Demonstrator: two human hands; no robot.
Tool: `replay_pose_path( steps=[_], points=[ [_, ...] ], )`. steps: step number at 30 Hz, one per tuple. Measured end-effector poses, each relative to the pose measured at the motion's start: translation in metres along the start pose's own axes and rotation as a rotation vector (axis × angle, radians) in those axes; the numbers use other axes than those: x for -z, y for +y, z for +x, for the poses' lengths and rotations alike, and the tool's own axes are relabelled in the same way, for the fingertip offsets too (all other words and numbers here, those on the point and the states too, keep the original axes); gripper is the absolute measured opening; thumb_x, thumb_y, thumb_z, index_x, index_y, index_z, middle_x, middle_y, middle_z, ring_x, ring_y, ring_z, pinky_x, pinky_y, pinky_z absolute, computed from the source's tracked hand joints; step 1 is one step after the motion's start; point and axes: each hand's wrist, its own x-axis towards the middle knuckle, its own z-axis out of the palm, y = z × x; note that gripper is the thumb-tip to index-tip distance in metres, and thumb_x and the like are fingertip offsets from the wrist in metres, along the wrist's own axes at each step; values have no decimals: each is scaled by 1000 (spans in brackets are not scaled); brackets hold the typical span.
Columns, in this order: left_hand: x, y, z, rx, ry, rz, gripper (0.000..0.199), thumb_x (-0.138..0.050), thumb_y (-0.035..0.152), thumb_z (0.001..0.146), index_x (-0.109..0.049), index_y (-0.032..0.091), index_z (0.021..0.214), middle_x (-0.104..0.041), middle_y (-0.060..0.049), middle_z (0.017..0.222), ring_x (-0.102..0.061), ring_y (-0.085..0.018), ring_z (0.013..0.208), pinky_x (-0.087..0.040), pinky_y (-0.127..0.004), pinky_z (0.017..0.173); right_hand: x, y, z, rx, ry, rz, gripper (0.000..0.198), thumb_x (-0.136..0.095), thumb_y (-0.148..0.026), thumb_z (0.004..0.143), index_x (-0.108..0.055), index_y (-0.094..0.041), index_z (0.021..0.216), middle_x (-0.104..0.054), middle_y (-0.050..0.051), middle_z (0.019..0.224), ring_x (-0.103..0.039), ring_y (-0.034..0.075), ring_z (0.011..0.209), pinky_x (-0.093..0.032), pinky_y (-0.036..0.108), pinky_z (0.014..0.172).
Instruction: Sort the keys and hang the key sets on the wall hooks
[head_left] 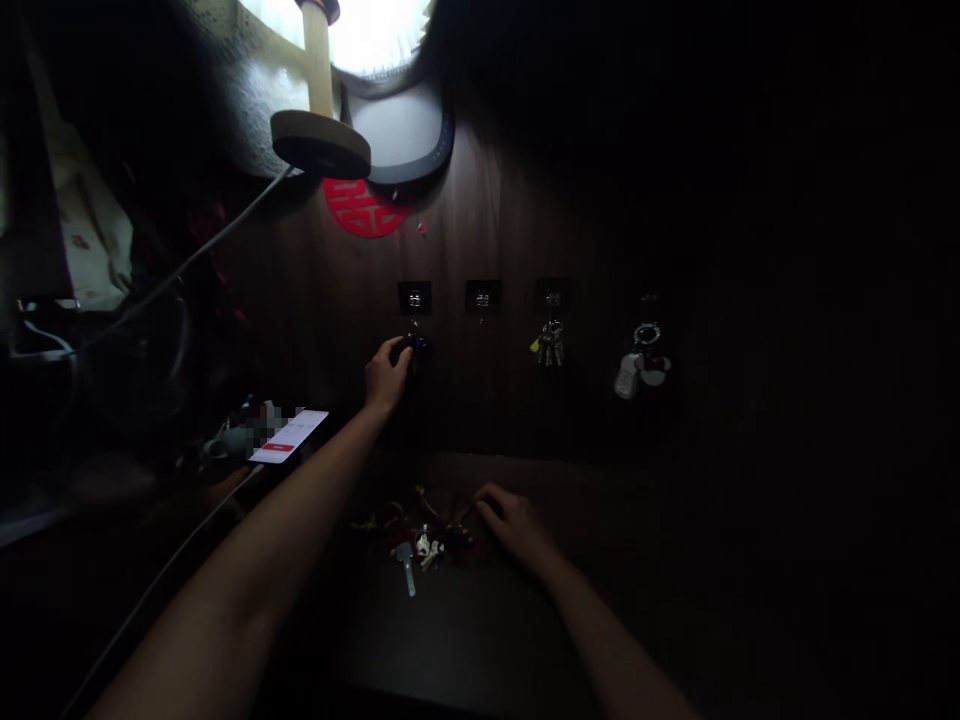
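Note:
My left hand [386,376] reaches up to the dark back panel, with thumb and fingers closed on a dark, bluish keychain [419,345]. That keychain hangs below the leftmost hook [415,298]. Down on the dark surface lies a tangle of keys and cords, with a large silver key [406,568] and a small white charm [423,546] among them. At the right edge of this tangle rests my right hand [514,522], fingers curled and fingertips pinched by a dark cord. Whether the cord is in its grip is too dark to tell.
More hooks [482,297] run along the panel. A key bunch [552,343] with a yellow tag and a ring of pale tags [636,370] hang at right. A lit phone [289,437] is at left. Overhead are a wooden stand [321,140] and a red paper cutout [364,210].

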Motion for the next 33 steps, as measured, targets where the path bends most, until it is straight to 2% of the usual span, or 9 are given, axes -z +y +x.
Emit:
replay_pose_path(
  steps=[4,9,13,17,20,22,25,33],
  points=[
    [8,-17,-33,47,-41,-63,33,-53,27,78,-58,20,109,-62,-7,112,-56,-21,102,-41,-33,88,1,-2,0,-8,-9,-6,18,-43,-27,81,-60,-20,83,-65,2,80,-60,16,77,-41,26,69],
    [15,-37,-84,174,-95,-234,28,-55,27,75,-61,23,102,-65,-4,105,-56,-20,101,-39,-33,90,0,-2,1,-4,-6,2,18,-44,-28,80,-60,-20,80,-64,1,77,-59,16,74,-42,25,67],
    [19,-41,-120,247,-117,-356,25,-57,28,73,-63,22,97,-65,-4,102,-57,-20,100,-40,-32,90,0,-2,1,-5,-11,-4,18,-44,-28,80,-60,-20,81,-64,0,76,-59,15,74,-41,25,67],
    [26,-40,-142,278,-163,-377,22,-57,28,73,-64,22,94,-66,-3,98,-58,-19,96,-41,-30,86,2,-6,0,-19,-32,-25,17,-44,-27,81,-60,-20,82,-64,1,78,-59,16,75,-41,25,67],
    [32,-46,-151,281,-186,-314,20,-55,28,74,-65,23,90,-67,-2,93,-59,-20,92,-43,-29,82,2,-13,-1,31,-68,-22,15,-46,-25,81,-60,-20,83,-63,2,81,-58,16,78,-41,26,71],
    [33,-50,-154,271,-209,-254,19,-54,28,75,-65,23,88,-67,-2,91,-59,-20,90,-43,-30,81,2,-20,-4,92,-88,-6,13,-49,-24,80,-60,-20,84,-62,2,85,-58,15,81,-42,27,74],
    [32,-52,-158,213,-307,-201,18,-53,29,76,-65,25,88,-67,-1,91,-60,-20,89,-43,-30,81,2,-28,-7,157,-117,-8,10,-54,-23,77,-61,-21,84,-60,2,87,-56,15,83,-42,27,76],
    [27,-45,-171,-2,-583,-135,19,-49,29,80,-64,26,91,-67,-1,89,-60,-18,85,-42,-27,78,1,-32,-11,167,-211,-43,19,-61,-24,73,-60,-23,92,-58,3,95,-52,17,91,-41,30,80]
  ],
)
